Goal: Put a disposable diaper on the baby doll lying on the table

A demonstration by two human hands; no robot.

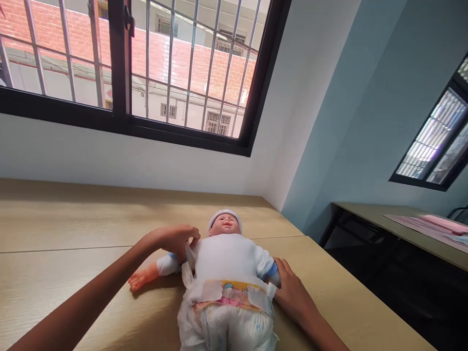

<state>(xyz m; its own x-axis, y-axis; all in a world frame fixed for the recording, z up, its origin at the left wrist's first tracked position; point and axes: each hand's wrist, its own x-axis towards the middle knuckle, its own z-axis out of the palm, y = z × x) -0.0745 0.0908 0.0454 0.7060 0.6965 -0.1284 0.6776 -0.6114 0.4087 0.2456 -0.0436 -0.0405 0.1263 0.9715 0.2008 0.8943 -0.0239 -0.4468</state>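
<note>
A baby doll (228, 256) lies on its back on the wooden table, head away from me. It wears a white cap (224, 213), a white top with blue cuffs, and a diaper (237, 317) with a colourful printed waistband. My left hand (179, 239) is bent at the doll's shoulder on the left, fingers curled on the white cloth (187, 273) there; the fingertips are partly hidden. Beside that hand, the doll's bare hand (142, 278) rests on the table. On the other side, my right hand (290, 290) is closed around the doll's sleeved forearm (272, 275).
The wooden table (91, 209) meets the wall under a black-framed window (124, 122) with metal bars. Its right edge slants down towards me. Farther right stands another table (365, 214) with a pink cloth (427, 226) on it.
</note>
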